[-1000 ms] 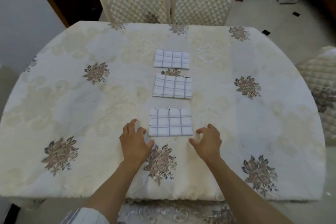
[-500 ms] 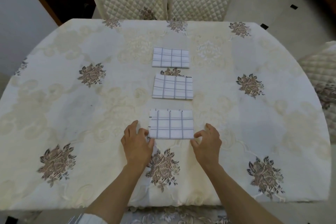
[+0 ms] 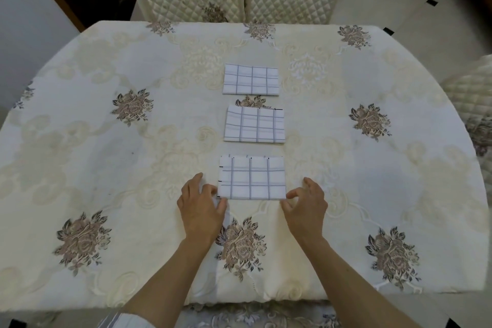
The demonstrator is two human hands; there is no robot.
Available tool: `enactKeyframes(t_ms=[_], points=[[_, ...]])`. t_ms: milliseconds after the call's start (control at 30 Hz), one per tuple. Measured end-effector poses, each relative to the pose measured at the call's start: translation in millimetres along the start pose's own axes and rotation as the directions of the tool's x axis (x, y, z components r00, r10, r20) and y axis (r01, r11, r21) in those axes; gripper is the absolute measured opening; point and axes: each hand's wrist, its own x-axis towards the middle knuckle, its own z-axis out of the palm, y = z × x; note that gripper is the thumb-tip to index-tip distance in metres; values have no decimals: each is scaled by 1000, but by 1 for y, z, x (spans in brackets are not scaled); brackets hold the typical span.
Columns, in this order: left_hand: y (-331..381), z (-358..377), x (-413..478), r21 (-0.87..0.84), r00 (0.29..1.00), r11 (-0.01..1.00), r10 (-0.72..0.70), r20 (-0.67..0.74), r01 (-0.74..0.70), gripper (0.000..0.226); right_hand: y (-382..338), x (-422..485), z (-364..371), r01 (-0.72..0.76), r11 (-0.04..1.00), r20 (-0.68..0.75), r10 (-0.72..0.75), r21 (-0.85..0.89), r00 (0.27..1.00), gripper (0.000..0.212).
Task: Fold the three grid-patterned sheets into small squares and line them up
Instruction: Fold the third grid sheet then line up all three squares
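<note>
The nearest sheet (image 3: 251, 178) lies folded flat at lower centre, edges fairly square. The middle sheet (image 3: 254, 124) and far sheet (image 3: 251, 79) sit in a column above it, with gaps between. All three are white with grey grid lines. The left hand (image 3: 201, 208), fingers relaxed, touches its lower left corner. The right hand (image 3: 306, 208), loosely curled, seems only to touch the lower right corner. Flowered tablecloth (image 3: 106, 168) stretches wide on both sides.
</note>
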Motion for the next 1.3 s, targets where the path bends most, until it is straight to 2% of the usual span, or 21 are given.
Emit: enactKeyframes(t_ms=[133, 267, 667, 800, 933, 1300], points=[[12, -10, 5, -39, 998, 999, -29, -56, 26, 35, -1, -1, -4, 11, 999, -81, -8, 42, 997, 24], [28, -24, 31, -88, 995, 996, -26, -97, 17, 36, -8, 17, -12, 11, 994, -122, 2, 110, 993, 35], [30, -22, 114, -126, 999, 991, -30, 39, 34, 40, -25, 98, -15, -14, 997, -1, 14, 70, 1000, 50], [30, -17, 134, -121, 996, 993, -2, 85, 12, 37, -29, 120, -10, -23, 999, 25, 22, 43, 999, 47], [36, -12, 146, -124, 995, 992, -2, 101, 14, 33, -38, 131, -3, -32, 998, -7, 33, 49, 999, 35], [47, -5, 152, -218, 990, 970, -86, 112, 109, 21, -49, 136, 10, -16, 993, -80, 25, 117, 996, 21]])
